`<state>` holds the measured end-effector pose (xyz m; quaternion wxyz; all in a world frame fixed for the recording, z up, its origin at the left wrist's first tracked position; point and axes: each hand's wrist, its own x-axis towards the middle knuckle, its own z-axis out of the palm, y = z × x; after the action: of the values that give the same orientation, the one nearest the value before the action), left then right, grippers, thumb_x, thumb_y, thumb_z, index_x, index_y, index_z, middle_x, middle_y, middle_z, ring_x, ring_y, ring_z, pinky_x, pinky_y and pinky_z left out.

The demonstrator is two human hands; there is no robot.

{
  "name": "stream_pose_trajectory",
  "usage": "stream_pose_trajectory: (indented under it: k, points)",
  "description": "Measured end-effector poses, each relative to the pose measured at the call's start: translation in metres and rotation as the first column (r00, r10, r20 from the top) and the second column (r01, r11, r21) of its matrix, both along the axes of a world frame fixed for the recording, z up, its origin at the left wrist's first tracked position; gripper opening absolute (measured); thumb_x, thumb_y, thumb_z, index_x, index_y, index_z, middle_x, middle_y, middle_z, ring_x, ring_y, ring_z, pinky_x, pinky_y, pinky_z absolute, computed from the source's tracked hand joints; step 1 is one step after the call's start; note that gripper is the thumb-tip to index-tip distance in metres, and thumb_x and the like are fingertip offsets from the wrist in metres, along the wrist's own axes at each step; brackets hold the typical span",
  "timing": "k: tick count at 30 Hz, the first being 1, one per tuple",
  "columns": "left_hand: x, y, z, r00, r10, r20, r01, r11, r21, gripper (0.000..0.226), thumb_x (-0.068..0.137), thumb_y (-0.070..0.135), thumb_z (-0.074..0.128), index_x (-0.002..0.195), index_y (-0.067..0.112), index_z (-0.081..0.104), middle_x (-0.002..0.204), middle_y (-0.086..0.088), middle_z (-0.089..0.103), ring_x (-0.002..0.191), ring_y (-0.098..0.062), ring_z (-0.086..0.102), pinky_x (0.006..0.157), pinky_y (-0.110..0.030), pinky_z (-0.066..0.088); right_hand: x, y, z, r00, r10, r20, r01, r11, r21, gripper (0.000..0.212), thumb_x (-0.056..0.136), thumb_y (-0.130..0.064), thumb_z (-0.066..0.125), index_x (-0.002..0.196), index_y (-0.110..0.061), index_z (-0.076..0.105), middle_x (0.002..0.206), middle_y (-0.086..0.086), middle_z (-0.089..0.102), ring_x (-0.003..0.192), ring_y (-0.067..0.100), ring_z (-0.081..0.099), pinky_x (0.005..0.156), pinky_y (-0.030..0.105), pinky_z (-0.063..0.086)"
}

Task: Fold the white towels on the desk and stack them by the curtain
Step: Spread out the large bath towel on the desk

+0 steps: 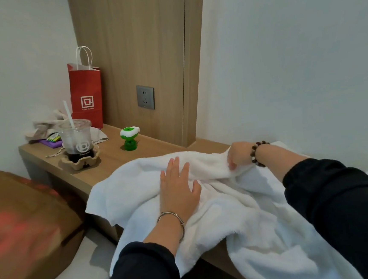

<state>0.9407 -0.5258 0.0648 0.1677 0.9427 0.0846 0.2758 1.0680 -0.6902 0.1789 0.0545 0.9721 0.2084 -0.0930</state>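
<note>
Smoothing the towel (240,212), rumpled on the counter (113,158) & hanging off its near edge: left hand (178,191) flat, fingers straight, pressing mid-cloth; right hand (239,154), farther back, fingers pinching the far hem. Next prob. needs that hem drawn over for the 1st fold.

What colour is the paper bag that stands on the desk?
The paper bag is red with white handles and a white logo; the head view shows it.

A red paper bag (86,96) with white handles is shown upright against a wooden wall panel (137,54), in which a grey socket (145,97) is set. A lidded plastic cup (77,137) with a straw is seated in a cardboard holder (80,162); a green-and-white device (129,138) is placed to its right. A brown cushion (25,220) is seen lower left.
</note>
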Motion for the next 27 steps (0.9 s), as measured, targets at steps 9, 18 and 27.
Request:
stream_pose_trajectory:
  k: [9,18,27]
  points:
    - [0.001,0.000,-0.001,0.994,-0.057,0.092,0.065,0.995,-0.078,0.036,0.090,0.029,0.050,0.119,0.013,0.063,0.134,-0.004,0.054,0.129,-0.018,0.041,0.109,-0.030,0.025,-0.019,0.045,-0.023,0.989,0.099,-0.107,-0.075,0.976,0.203,0.034,0.090,-0.038,0.058,0.088,-0.004,0.062,0.085,0.014,0.059,0.080,0.029,0.057,0.070,0.032,0.048]
    - [-0.010,-0.006,0.010,0.946,-0.087,0.313,0.108,0.993,-0.050,0.013,0.071,0.003,0.070,0.084,0.003,0.070,0.098,-0.013,0.065,0.091,-0.030,0.059,0.081,-0.036,0.050,0.026,0.006,0.019,0.683,-0.709,0.175,0.054,0.288,0.956,0.012,0.089,-0.002,0.039,0.094,-0.012,0.046,0.089,0.009,0.056,0.069,0.023,0.048,0.058,0.029,0.036]
    - [-0.012,-0.009,0.012,0.977,-0.086,-0.193,0.023,0.951,-0.309,0.036,0.097,0.032,0.037,0.071,0.014,0.054,0.073,-0.003,0.061,0.080,-0.027,0.062,0.063,-0.022,0.032,0.002,0.025,-0.023,0.979,0.070,0.192,-0.158,0.855,0.494,0.041,0.084,0.001,0.052,0.123,-0.012,0.053,0.134,0.009,0.044,0.122,0.027,0.045,0.098,0.031,0.039]
